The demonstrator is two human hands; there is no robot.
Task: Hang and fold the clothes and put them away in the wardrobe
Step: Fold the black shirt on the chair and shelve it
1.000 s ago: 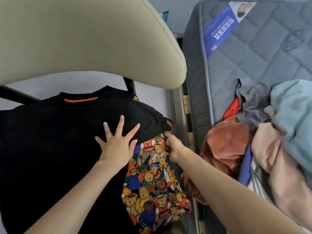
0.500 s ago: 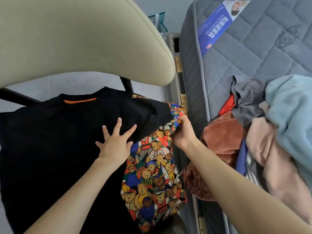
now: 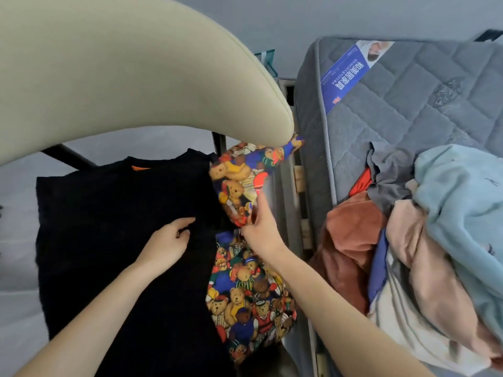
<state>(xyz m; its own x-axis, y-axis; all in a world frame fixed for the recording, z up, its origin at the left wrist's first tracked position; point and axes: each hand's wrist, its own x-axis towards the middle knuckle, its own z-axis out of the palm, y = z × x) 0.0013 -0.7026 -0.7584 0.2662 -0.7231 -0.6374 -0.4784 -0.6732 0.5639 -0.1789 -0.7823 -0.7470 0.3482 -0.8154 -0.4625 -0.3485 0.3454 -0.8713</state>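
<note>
- The mattress (image 3: 408, 110) on the right carries a pile (image 3: 449, 227) of soft clothes.
- The black shirt (image 3: 114, 240) lies flat on the left, near side of the chair back (image 3: 136, 63). It looks light and limp, so I'd guess it slides unless pinned.
- The bear-print cloth (image 3: 245, 300) sits just right of it. It's thin and floppy, best grabbed at a hem or corner.
- The left hand (image 3: 166, 244) rests on the shirt, fingers loosely bent, gripping nothing.
- The right hand (image 3: 258, 231) pinches the bear-print's edge, with a flap lifted toward the far side.

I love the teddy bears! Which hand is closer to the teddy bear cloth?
Right. The right hand pinches a raised fold of the teddy bear cloth; the left hand rests on the black shirt beside it, not touching the cloth.
</note>
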